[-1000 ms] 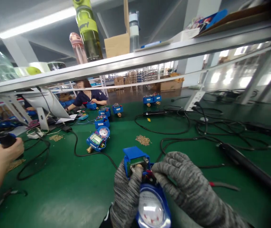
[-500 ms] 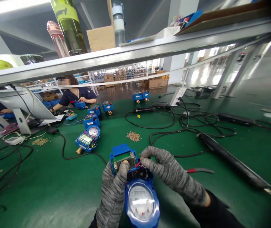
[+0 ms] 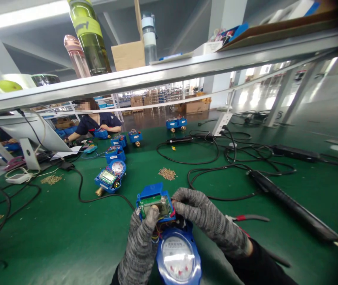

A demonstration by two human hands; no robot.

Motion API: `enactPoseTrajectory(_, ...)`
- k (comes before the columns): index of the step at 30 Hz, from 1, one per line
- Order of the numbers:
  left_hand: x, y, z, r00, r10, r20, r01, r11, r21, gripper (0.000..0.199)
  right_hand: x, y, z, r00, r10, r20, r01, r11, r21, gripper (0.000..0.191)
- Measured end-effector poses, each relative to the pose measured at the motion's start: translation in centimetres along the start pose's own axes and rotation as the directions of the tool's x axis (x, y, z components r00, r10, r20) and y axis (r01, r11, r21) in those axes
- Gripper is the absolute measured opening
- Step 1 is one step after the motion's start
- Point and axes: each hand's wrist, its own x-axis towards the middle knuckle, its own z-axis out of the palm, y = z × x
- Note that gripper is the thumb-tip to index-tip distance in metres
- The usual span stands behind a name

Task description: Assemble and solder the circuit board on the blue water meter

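A blue water meter (image 3: 178, 253) with a round clear dial stands close in front of me. Its blue housing holds a green circuit board (image 3: 158, 201) with a small display, and coloured wires run between housing and dial. My left hand (image 3: 145, 231), in a grey knit glove with a bare thumb tip, grips the housing from the left, thumb pressed on the display. At the housing's right edge, the fingers of my right hand (image 3: 197, 206), also gloved, are pinched beside a red wire (image 3: 173, 213). What lies between those fingertips is hidden.
Pliers (image 3: 252, 218) lie partly under my right forearm. A black electric screwdriver (image 3: 293, 208) and tangled cables are on the right. Small screws (image 3: 167, 173) form a pile ahead. An opened meter (image 3: 108, 177) and several blue units stand left; a co-worker (image 3: 94, 120) sits beyond.
The housing has tilted up, showing more of its board and the wires below. My right hand has shifted slightly left against its edge. More of the pliers shows.
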Motion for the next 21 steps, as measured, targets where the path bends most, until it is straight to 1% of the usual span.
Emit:
enactPoseTrajectory(1, 0.0, 0.2, 0.2, 0.997, -0.041, 0.065, 0.045, 0.998, -0.05, 0.017, -0.1, -0.1, 0.0, 1.0, 0.003, 0.012, -0.003, 1.0, 0.012, 0.028)
enactPoseTrajectory(3, -0.1, 0.3, 0.5, 0.97, -0.113, 0.216, 0.151, 0.974, -0.168, 0.021, -0.2, -0.3, 0.0, 1.0, 0.005, 0.022, -0.006, 1.0, 0.025, 0.031)
enactPoseTrajectory(4, -0.2, 0.2, 0.6, 0.954, -0.128, 0.27, 0.188, 0.959, -0.21, 0.024, -0.3, -0.4, 0.0, 1.0, 0.008, 0.025, -0.008, 1.0, 0.027, 0.032)
enactPoseTrajectory(5, -0.2, 0.1, 0.7, 0.945, -0.132, 0.3, 0.212, 0.944, -0.252, 0.029, -0.3, -0.4, 0.0, 1.0, 0.016, 0.02, -0.017, 0.999, 0.035, 0.032)
enactPoseTrajectory(7, -0.2, -0.5, 0.5, 0.941, -0.127, 0.315, 0.216, 0.94, -0.266, 0.036, -0.2, -0.3, 0.1, 1.0, 0.022, 0.02, -0.023, 0.998, 0.051, 0.035)
enactPoseTrajectory(9, -0.1, -1.0, 0.2, 0.927, -0.139, 0.348, 0.239, 0.935, -0.263, 0.041, 0.1, -0.1, 0.2, 0.999, 0.029, 0.029, -0.031, 0.997, 0.069, 0.038)
enactPoseTrajectory(12, 0.1, -1.5, -0.4, 0.915, -0.145, 0.375, 0.249, 0.937, -0.245, 0.045, 0.3, 0.0, 0.4, 0.994, 0.063, 0.088, -0.072, 0.992, 0.105, 0.038)
enactPoseTrajectory(15, 0.4, -1.8, -0.7, 0.893, -0.099, 0.438, 0.222, 0.945, -0.24, 0.046, 0.1, -0.3, 0.5, 0.988, 0.098, 0.117, -0.117, 0.977, 0.177, 0.041)
enactPoseTrajectory(16, 0.4, -1.9, -0.7, 0.888, -0.083, 0.452, 0.208, 0.95, -0.234, 0.046, 0.0, -0.3, 0.5, 0.988, 0.108, 0.114, -0.13, 0.969, 0.211, 0.043)
enactPoseTrajectory(18, 0.6, -2.1, -0.6, 0.892, -0.061, 0.449, 0.176, 0.96, -0.218, 0.047, -0.2, -0.2, 0.4, 0.987, 0.132, 0.092, -0.153, 0.949, 0.274, 0.048)
enactPoseTrajectory(21, 0.8, -2.5, -0.5, 0.903, -0.078, 0.423, 0.181, 0.961, -0.211, 0.047, -0.4, 0.3, 0.5, 0.982, 0.185, 0.043, -0.189, 0.94, 0.285, 0.05)
